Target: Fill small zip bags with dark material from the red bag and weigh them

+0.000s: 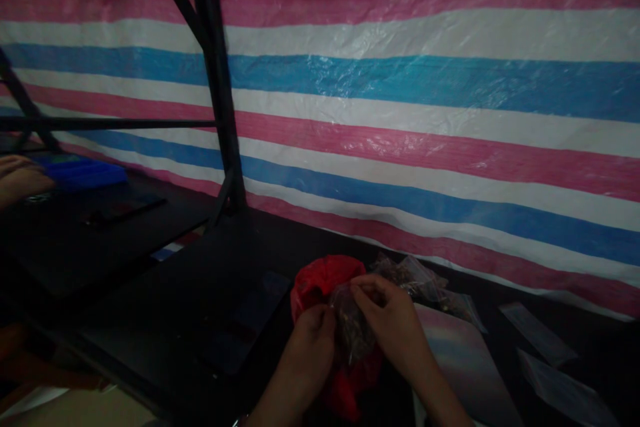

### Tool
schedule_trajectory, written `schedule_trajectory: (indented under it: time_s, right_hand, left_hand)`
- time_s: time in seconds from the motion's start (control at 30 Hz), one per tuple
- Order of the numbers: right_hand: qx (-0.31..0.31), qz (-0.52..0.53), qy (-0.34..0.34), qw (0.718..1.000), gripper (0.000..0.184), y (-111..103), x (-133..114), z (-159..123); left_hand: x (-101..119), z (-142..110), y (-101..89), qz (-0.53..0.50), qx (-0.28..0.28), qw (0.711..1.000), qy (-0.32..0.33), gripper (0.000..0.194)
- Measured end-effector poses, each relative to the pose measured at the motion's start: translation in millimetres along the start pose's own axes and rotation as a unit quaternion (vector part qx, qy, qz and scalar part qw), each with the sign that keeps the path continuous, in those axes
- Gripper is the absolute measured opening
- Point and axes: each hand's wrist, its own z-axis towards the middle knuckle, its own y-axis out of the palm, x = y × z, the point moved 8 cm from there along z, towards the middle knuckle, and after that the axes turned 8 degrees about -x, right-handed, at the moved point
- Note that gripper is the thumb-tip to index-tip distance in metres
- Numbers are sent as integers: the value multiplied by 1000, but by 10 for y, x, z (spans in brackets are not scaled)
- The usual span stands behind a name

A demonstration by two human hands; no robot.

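Between my two hands is a clear plastic bag with small pieces inside, too dim to name. My left hand pinches its left upper edge. On the other side, my right hand grips the upper right edge between thumb and fingers. Behind and below the clear bag lies a crumpled red plastic bag, its mouth partly open toward me. Just beyond my right hand sit several filled clear bags. A flat silvery panel lies under my right forearm.
Flat clear bags lie at the right on the black table. A dark flat device is left of the red bag. Black metal posts rise behind, before a striped sheet. Another person's hand is beside a blue tray.
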Motion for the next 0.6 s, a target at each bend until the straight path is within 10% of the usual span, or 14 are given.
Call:
schedule_trajectory:
  time_s: [0.4,0.6]
  right_hand:
    - [-17,3,-6,1000,24,26,-70,-14]
    - [7,22,-25,999,25,-5,-94,-11]
  left_hand:
    - [107,39,19,9,-45,999,-28,58]
    - [478,-45,-107,98,-1,992,73,50]
